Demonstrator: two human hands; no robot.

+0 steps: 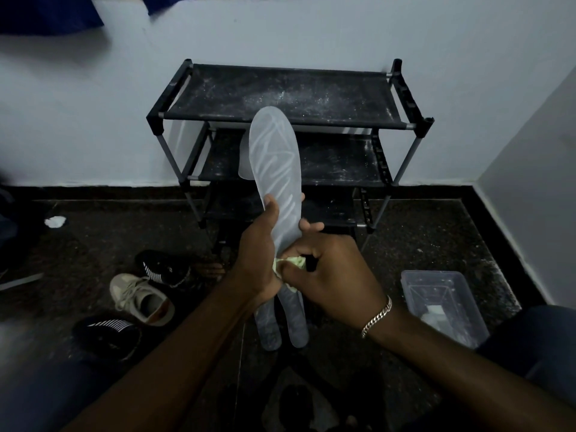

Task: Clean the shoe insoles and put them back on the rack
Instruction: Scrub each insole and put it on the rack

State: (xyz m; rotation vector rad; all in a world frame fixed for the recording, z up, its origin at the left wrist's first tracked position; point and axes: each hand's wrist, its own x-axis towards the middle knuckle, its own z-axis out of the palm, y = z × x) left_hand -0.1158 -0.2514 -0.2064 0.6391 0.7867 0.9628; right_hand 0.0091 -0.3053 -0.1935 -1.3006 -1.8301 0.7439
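Note:
A long pale insole (pixel 274 157) with streaky wipe marks stands upright in front of the black shoe rack (pixel 280 98). My left hand (pixel 260 254) grips its lower part from the left. My right hand (pixel 330 275) pinches a crumpled green cloth (pixel 294 262) against the insole's heel end. Two more insoles (pixel 282 319) lie side by side on the dark floor below my hands. Another pale insole (pixel 244 160) leans on the rack's middle shelf, mostly hidden behind the held one.
The rack's shelves are dusty with white specks. A beige sneaker (pixel 141 299) and two black striped shoes (pixel 162 268) lie on the floor at the left. A clear plastic tub (pixel 442 307) sits at the right. White walls close the corner.

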